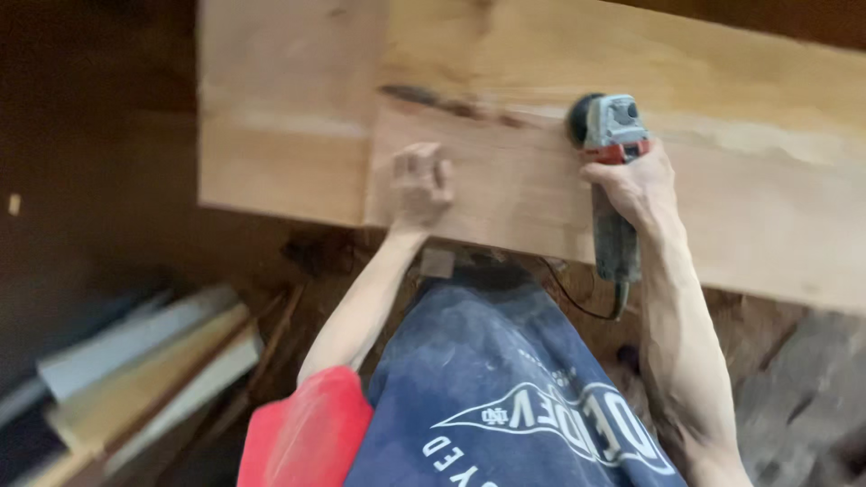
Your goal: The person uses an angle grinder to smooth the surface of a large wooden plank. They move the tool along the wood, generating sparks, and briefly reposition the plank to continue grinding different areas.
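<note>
Fabric fills the near edge of my view: a dark blue apron [505,388] with pale print, and a red sleeve [307,428] at the lower left. To the left of that, pale boards [144,370] lie stacked on the dim floor, blurred.

Further out, my left hand [419,185] lies on the wooden slab [505,180], fingers loosely curled and clamped on nothing; it only presses down. My right hand [636,185] is closed around the neck of a grey and red angle grinder [613,180], whose black disc end sits on the slab's top face, near a dark crack in the grain. The grinder's tail sticks back past the slab's near edge, and a thin black cord [577,302] loops beneath it.

I judge the grinder to be a dense, rigid tool that will kick and vibrate, so the neck hold just behind the head looks right, with the body as a second place to steady it. The slab looks thick, heavy and stiff, unlikely to shift under a pressing palm.

Much is unclear. Motion blur softens everything. I cannot tell whether the disc is spinning or what kind it is, since the guard hides it. The slab runs out of view at top and right, and its support is hidden.
</note>
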